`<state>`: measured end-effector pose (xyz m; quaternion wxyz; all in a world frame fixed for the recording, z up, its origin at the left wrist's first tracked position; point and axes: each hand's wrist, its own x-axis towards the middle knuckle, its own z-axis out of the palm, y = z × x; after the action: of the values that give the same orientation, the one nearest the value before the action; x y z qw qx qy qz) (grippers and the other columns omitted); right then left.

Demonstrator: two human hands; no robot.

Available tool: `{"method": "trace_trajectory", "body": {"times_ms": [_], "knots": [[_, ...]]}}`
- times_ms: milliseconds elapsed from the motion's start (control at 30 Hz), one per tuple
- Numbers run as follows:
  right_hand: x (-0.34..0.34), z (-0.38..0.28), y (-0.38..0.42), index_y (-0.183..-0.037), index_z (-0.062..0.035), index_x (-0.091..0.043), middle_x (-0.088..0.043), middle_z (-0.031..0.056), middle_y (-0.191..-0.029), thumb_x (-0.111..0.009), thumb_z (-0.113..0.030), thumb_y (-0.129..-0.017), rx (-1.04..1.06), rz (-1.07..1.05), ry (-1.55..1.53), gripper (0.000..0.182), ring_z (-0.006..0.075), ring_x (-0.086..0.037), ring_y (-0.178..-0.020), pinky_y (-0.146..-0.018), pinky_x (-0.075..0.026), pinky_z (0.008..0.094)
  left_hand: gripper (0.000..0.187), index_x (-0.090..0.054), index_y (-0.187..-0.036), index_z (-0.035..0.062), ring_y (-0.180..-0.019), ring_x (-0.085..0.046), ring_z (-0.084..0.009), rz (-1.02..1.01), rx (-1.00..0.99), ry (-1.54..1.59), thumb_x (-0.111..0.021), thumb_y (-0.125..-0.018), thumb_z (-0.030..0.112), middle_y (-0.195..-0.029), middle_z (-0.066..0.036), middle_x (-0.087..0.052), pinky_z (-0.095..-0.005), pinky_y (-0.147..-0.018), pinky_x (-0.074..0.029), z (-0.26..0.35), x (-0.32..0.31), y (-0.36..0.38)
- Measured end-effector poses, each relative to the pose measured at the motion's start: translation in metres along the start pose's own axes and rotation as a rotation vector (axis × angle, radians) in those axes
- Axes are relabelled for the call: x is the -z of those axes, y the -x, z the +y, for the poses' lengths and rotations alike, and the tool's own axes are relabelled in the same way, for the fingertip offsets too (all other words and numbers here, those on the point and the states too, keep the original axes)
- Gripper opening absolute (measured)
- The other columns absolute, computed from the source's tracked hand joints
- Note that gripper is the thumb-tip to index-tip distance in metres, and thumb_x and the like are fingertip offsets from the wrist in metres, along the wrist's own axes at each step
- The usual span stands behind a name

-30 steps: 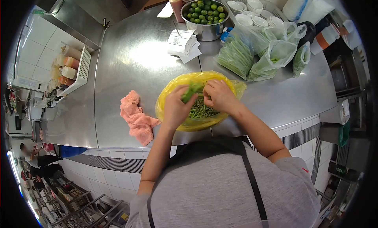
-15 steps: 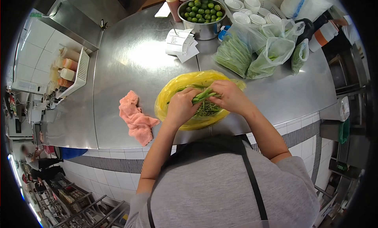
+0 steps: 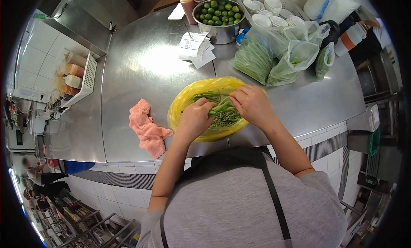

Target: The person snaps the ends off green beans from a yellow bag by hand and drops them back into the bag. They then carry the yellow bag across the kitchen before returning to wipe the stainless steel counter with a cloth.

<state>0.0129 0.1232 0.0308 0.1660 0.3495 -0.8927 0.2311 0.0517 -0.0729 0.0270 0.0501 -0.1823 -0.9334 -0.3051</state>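
My left hand (image 3: 197,121) is closed round a small bunch of green beans (image 3: 222,106), whose ends point to the right. My right hand (image 3: 252,104) has its fingers pinched at the tip of a bean, just right of the bunch. Both hands are over a yellow plastic bag (image 3: 180,98), spread wide like a bowl on the steel counter. Inside the bag lie longer green beans and a heap of short green bits (image 3: 224,118). My fingers partly hide the bean tips.
A pink cloth (image 3: 147,128) lies left of the yellow bag. Clear bags of green beans (image 3: 254,59) are at the back right. Behind stand a steel pot of limes (image 3: 220,32), paper slips (image 3: 195,47) and white bowls (image 3: 272,4). A basket of bottles (image 3: 87,79) stands far left.
My right hand has shifted slightly right and turned, drawing away from my left. More of the bunch and of the bag's contents shows between them. The left hand still grips the beans.
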Motion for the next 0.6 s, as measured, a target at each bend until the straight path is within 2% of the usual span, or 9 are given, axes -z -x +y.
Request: {"method": "trace_trajectory", "body": {"times_ms": [33, 100, 133, 200, 233, 267, 367, 433, 600], "knots": [[0.002, -0.004, -0.003, -0.081, -0.0031, -0.062, -0.059, 0.0062, -0.075, -0.062, -0.010, -0.076, 0.001, 0.002, -0.001, 0.009, 0.0208, -0.057, -0.069, -0.063, -0.044, 0.0307, 0.015, -0.064, -0.088, 0.0031, -0.068, -0.060, -0.0262, -0.004, 0.006, -0.010, -0.065, -0.074, 0.009, -0.079, -0.011, -0.060, -0.0333, -0.062, -0.047, -0.002, 0.000, 0.001], [0.011, -0.016, -0.008, -0.084, -0.0015, -0.062, -0.061, 0.0031, -0.077, -0.061, -0.011, -0.080, -0.376, -0.008, -0.701, 0.010, 0.0117, -0.055, -0.065, -0.059, -0.044, 0.0249, 0.016, -0.063, -0.088, 0.0033, -0.064, -0.060, -0.0248, 0.029, 0.037, 0.133, -0.065, -0.075, 0.011, -0.076, -0.010, -0.060, -0.0323, -0.059, -0.048, -0.003, 0.004, -0.001], [0.010, -0.018, -0.011, -0.084, -0.0015, -0.062, -0.061, 0.0031, -0.077, -0.061, -0.011, -0.080, -0.381, -0.011, -0.703, 0.010, 0.0117, -0.055, -0.065, -0.059, -0.044, 0.0249, 0.017, -0.062, -0.089, 0.0035, -0.060, -0.059, -0.0235, 0.060, 0.068, 0.277, -0.065, -0.075, 0.012, -0.072, -0.009, -0.060, -0.0312, -0.057, -0.049, -0.001, 0.007, -0.002], [0.010, -0.017, -0.018, -0.086, 0.0002, -0.061, -0.061, 0.0022, -0.080, -0.060, -0.011, -0.083, -0.682, 0.037, -1.615, 0.011, 0.0057, -0.052, -0.064, -0.058, -0.043, 0.0200, 0.015, -0.061, -0.087, 0.0016, -0.056, -0.058, -0.0186, 0.064, 0.204, 0.487, -0.064, -0.078, 0.013, -0.070, -0.008, -0.061, -0.0281, -0.052, -0.047, 0.012, 0.014, -0.002], [0.013, -0.018, -0.022, -0.088, 0.0005, -0.061, -0.060, 0.0035, -0.079, -0.059, -0.009, -0.084, -0.680, 0.033, -1.713, 0.011, 0.0067, -0.053, -0.065, -0.059, -0.043, 0.0193, 0.015, -0.061, -0.086, -0.0003, -0.052, -0.057, -0.0137, 0.076, 0.336, 0.692, -0.063, -0.082, 0.014, -0.067, -0.007, -0.061, -0.0249, -0.047, -0.045, 0.015, 0.016, -0.003], [0.013, -0.017, -0.023, -0.088, 0.0005, -0.061, -0.060, 0.0035, -0.079, -0.059, -0.009, -0.084, -0.679, 0.031, -1.714, 0.011, 0.0067, -0.053, -0.065, -0.059, -0.043, 0.0193, 0.015, -0.061, -0.086, -0.0003, -0.052, -0.057, -0.0137, 0.078, 0.337, 0.691, -0.063, -0.082, 0.014, -0.067, -0.007, -0.061, -0.0249, -0.047, -0.045, 0.014, 0.015, -0.002], [0.010, -0.016, -0.024, -0.091, -0.0012, -0.062, -0.059, 0.0030, -0.078, -0.058, -0.009, -0.083, -0.514, -0.104, -1.331, 0.011, 0.0071, -0.053, -0.066, -0.060, -0.043, 0.0204, 0.014, -0.061, -0.086, -0.0016, -0.053, -0.056, -0.0087, 0.399, 0.445, 1.022, -0.060, -0.084, 0.013, -0.070, -0.006, -0.061, -0.0186, -0.043, -0.040, -0.003, 0.009, -0.002], [0.001, -0.015, -0.017, -0.093, -0.0027, -0.062, -0.059, 0.0027, -0.076, -0.058, -0.008, -0.081, -0.368, -0.114, -0.899, 0.013, 0.0075, -0.053, -0.066, -0.060, -0.043, 0.0224, 0.015, -0.061, -0.087, -0.0022, -0.054, -0.056, -0.0089, 0.459, 0.439, 1.061, -0.060, -0.085, 0.013, -0.070, -0.006, -0.061, -0.0188, -0.043, -0.040, -0.003, 0.011, -0.001], [-0.020, -0.014, -0.003, -0.092, -0.0028, -0.062, -0.057, 0.0039, -0.071, -0.059, -0.008, -0.079, -0.184, -0.102, -0.736, 0.015, 0.0073, -0.053, -0.065, -0.057, -0.041, 0.0229, 0.016, -0.061, -0.089, -0.0034, -0.057, -0.056, -0.0095, 0.525, 0.426, 1.129, -0.059, -0.085, 0.012, -0.072, -0.006, -0.060, -0.0188, -0.045, -0.040, 0.000, 0.013, 0.001]]}}
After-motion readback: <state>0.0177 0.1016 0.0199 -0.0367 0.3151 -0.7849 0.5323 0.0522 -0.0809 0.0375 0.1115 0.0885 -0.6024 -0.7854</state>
